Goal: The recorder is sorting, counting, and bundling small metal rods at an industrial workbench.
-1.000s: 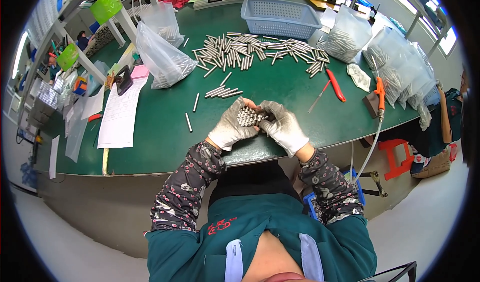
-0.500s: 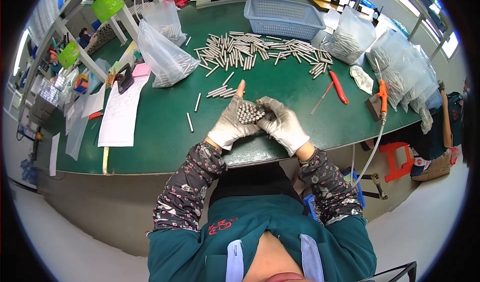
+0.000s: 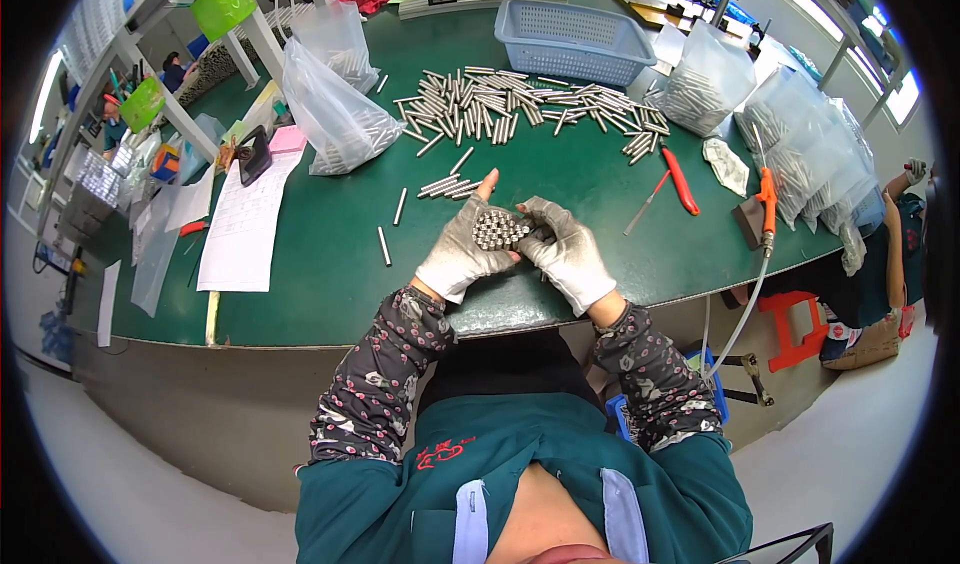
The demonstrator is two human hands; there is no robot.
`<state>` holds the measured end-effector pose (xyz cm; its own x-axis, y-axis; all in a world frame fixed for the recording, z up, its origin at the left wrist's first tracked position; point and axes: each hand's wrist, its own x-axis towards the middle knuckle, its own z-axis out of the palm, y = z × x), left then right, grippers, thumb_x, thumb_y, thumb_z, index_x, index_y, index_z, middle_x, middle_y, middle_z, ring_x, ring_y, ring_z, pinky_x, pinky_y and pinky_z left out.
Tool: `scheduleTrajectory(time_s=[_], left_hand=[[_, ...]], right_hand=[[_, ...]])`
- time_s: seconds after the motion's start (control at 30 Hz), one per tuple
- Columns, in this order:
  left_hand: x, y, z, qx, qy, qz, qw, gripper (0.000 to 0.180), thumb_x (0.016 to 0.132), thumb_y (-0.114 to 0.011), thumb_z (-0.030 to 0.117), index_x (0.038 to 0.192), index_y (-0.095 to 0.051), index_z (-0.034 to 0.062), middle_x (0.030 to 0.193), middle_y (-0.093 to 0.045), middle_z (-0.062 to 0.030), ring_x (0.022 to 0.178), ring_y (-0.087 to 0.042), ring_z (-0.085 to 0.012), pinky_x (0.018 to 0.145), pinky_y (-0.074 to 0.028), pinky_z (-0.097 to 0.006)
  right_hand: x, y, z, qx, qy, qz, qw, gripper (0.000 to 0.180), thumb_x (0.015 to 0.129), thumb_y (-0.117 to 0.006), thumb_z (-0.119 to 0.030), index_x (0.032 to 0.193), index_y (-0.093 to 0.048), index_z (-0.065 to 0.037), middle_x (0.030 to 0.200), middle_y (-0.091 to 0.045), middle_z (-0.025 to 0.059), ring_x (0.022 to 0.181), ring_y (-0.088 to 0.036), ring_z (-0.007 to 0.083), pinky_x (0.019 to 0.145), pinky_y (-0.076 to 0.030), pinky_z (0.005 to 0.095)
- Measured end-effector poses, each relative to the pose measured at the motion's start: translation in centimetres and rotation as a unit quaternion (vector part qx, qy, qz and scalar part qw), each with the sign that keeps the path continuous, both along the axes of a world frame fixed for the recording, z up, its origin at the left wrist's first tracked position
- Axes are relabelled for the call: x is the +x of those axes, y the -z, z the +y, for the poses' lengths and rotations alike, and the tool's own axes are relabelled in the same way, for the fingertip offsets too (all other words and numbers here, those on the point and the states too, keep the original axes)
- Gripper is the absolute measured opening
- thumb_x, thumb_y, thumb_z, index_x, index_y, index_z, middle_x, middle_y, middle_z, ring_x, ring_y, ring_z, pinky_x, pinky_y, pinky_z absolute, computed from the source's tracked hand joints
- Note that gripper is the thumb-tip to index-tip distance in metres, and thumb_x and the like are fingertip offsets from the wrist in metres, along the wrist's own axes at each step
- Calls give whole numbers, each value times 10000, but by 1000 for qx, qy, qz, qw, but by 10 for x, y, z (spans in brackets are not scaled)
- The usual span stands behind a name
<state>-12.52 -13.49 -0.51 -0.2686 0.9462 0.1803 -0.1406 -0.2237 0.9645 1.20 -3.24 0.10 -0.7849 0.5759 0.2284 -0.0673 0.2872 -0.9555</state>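
In front of me, above the near part of the green table, my left hand [image 3: 452, 252] wraps a bundle of short metal pins [image 3: 498, 231], its thumb sticking up. The round pin ends face upward, packed close together. My right hand [image 3: 572, 260] is closed against the right side of the same bundle with bent fingers. Both hands wear white work gloves with greyed fingers. Just beyond my left hand lie several loose metal pins [image 3: 440, 187]. Two single pins [image 3: 384, 246] rest to its left. A large spread pile of pins [image 3: 480, 104] lies farther back.
A blue plastic basket [image 3: 575, 42] stands behind the pile. Clear bags of pins [image 3: 345, 129] stand left and right. Red-handled tool [image 3: 680, 182], white cloth [image 3: 727, 167] and orange air gun [image 3: 767, 199] lie to the right. Papers [image 3: 243, 229] with a phone lie left. Another person works far right.
My view has shifted slightly, so the table's things sit a little farther right. Both hands stay around the bundle, with only small finger movement.
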Motion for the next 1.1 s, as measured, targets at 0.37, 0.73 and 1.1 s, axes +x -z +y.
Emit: scheduleTrajectory(time_s=[0.37,0.73,1.1], left_hand=[[1,-1,-1,-6,-8,-2,1000,1017,596,-783,-29,1415,-195,107,983,-545,0,890,-531,-91,819,-434,-217],[0,1,-1,0,-1,0,1000,1007,605,-781,-27,1414,-195,101,979,-550,-1,893,-533,-90,819,-431,-211],[-1,0,0,-14,-20,24,999,989,624,-783,14,1411,-188,86,981,-548,-5,892,-537,-92,814,-435,-213]], right_hand=[[0,-2,1,1,-3,12,1000,434,783,-593,4,1197,-466,10,1097,-579,69,934,-554,126,853,-445,248],[0,1,-1,2,14,31,999,327,791,-593,-12,1114,-540,-4,999,-619,90,893,-601,140,801,-475,249],[-5,-1,-1,-17,27,21,999,319,775,-594,-5,1092,-553,0,966,-626,84,876,-601,136,803,-473,249]])
